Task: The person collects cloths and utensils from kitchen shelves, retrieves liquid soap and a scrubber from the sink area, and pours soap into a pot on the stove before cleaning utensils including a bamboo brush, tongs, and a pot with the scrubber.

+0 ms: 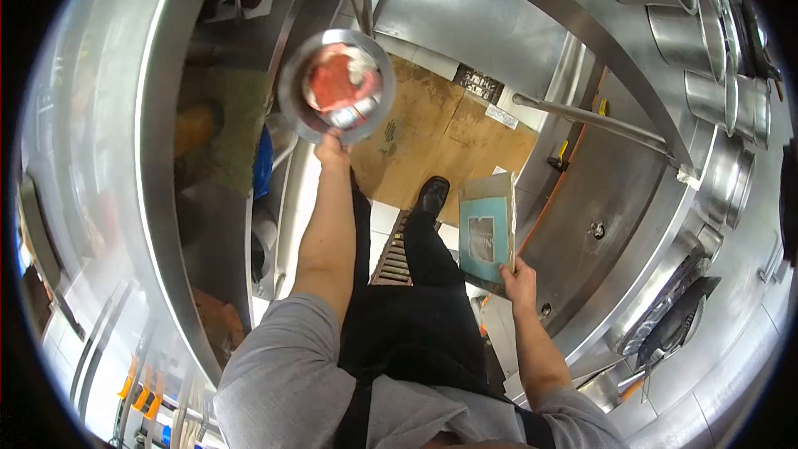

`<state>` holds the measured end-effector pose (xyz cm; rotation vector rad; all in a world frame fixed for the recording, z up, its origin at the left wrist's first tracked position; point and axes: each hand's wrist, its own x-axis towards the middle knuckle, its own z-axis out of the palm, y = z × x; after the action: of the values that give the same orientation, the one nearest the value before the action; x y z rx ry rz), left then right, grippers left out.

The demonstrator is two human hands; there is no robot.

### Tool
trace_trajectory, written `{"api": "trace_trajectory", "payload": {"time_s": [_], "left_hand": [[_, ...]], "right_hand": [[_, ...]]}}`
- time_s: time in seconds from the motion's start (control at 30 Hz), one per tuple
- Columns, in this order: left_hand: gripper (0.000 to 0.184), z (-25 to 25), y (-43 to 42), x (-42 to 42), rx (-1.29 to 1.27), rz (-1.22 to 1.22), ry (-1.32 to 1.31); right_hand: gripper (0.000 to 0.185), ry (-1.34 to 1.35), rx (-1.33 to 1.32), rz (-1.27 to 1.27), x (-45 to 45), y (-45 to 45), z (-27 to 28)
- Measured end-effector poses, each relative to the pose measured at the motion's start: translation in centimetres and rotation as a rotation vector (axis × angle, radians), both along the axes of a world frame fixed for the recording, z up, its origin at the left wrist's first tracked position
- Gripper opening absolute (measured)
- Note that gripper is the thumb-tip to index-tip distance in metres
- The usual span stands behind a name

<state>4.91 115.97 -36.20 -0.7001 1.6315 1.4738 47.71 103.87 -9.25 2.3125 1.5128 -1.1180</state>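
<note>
My left hand [332, 150] is closed on the near rim of a round metal bowl [293, 87], held out ahead over the floor. Red and white contents [337, 81] lie inside the bowl, too blurred to name. My right hand [519, 281] grips the lower right corner of a book [484, 237] with a teal cover and a pale label, its thumb lying on the cover. The book is held upright beside my leg, near the sink on the right.
Brown cardboard [416, 129] covers the floor ahead, with a slotted drain grate [394, 254] nearer my feet. A steel counter [166, 199] runs along the left. On the right are a deep steel sink [611, 191], a metal rail [598, 125] and several hanging pots [677, 37].
</note>
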Motion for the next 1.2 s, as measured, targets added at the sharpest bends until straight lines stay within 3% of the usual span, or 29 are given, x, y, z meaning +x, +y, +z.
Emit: {"api": "trace_trajectory", "payload": {"time_s": [0.03,0.07,0.1,0.2,0.23,0.27,0.3,0.4,0.47,0.5,0.7,0.87,1.0,1.2], "left_hand": [[0.034,1.0,-1.5,1.1,-0.037,0.021,-0.004],[0.042,-1.3,-4.4,1.6,-0.060,-0.037,-0.005],[0.041,3.6,-5.4,3.3,-0.024,-0.067,-0.052],[0.035,9.0,-11.2,5.4,-0.139,-0.232,-0.171],[0.033,11.9,-13.2,6.1,-0.184,-0.322,-0.174],[0.019,17.1,-14.0,6.9,-0.185,-0.374,-0.144],[0.018,23.2,-13.9,7.1,-0.209,-0.482,-0.105],[0.021,31.0,-16.5,6.6,-0.149,-0.498,-0.095],[0.029,38.2,-18.2,5.3,-0.219,-0.795,0.010],[0.029,42.2,-18.3,5.7,-0.033,-0.620,0.071],[0.037,57.8,-20.7,1.6,0.152,-0.535,0.392],[0.035,61.0,-21.8,-3.4,0.276,-0.311,0.533],[0.038,62.1,-22.5,-4.3,0.214,-0.262,0.593],[0.041,60.6,-25.0,-8.0,0.192,-0.159,0.671]], "right_hand": [[0.025,-0.002,0.009,0.024,0.0,0.2,0.6],[0.025,-0.004,0.015,0.047,0.1,0.2,1.4],[0.025,0.000,0.010,0.049,0.4,0.2,2.0],[0.025,0.051,0.101,0.040,1.4,-0.6,5.2],[0.025,0.031,0.057,0.034,1.8,-0.7,6.8],[0.025,0.016,0.025,0.031,2.1,-0.7,8.2],[0.025,0.033,0.031,0.038,2.3,-0.5,9.3],[0.025,-0.006,0.042,0.151,4.2,-1.6,12.8],[0.025,0.008,0.041,0.155,4.9,-2.1,15.5],[0.025,0.005,0.044,0.162,5.0,-2.0,16.6],[0.024,0.004,0.148,0.262,5.7,-2.1,18.1],[0.028,0.042,0.152,0.308,2.0,0.5,20.5],[0.030,0.072,0.199,0.354,0.9,2.4,20.5],[0.030,0.101,0.227,0.401,-1.6,3.3,22.2]]}}
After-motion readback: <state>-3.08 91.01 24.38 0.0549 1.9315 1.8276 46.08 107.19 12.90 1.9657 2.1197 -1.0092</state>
